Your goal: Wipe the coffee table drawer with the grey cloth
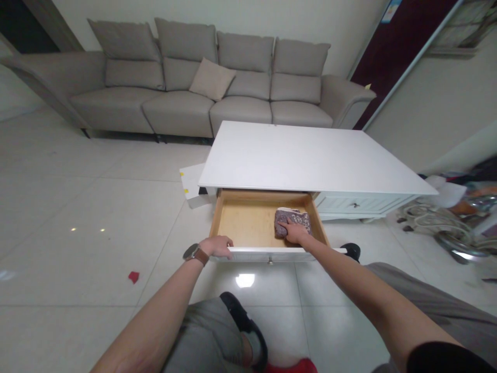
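One drawer (244, 217) is gripped by the left hand (219, 245); one cloth (302, 218) is contained. It is touched by the outspread right hand (296, 232).

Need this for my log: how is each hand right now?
Left hand: closed on the drawer front.
Right hand: on the cloth; grip cannot be told.

Head view — down toward drawer (244, 220)

No legible text or numbers.
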Tool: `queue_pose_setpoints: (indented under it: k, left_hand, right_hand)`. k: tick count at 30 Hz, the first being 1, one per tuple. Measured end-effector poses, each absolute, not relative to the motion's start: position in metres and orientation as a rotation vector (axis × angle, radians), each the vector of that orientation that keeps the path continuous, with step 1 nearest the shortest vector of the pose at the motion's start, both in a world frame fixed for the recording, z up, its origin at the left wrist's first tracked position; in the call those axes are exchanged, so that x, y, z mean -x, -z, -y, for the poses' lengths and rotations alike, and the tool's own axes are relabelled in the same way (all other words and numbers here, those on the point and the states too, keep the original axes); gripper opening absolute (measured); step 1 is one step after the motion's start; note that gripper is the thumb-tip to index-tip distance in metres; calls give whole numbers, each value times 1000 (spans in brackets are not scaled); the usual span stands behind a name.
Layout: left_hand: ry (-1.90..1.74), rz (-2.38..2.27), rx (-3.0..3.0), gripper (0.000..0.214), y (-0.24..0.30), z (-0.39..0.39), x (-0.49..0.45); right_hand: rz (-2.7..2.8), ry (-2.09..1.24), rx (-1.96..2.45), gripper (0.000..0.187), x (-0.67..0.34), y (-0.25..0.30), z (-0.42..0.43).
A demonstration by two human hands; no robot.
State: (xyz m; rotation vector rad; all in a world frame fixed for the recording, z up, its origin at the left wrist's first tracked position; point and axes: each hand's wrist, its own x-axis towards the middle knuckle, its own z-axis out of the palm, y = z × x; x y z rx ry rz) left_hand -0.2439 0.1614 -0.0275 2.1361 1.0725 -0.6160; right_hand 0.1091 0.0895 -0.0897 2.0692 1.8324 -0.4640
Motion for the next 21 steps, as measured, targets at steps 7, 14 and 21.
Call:
queue_pose_setpoints:
  k: [7,14,21]
  left_hand:
    - [623,-1078,-2135,48,29,-161,244]
    - [616,-1110,-2115,48,32,-163,242]
    - [618,-1082,-2086,43,28,-163,240]
  right_hand:
    - [-1844,509,-2174,83,-112,97,-90]
    - [-1527,564,-2791,79,-134,101,-106]
    - [-1318,355,-3268,71,-149,110,-139]
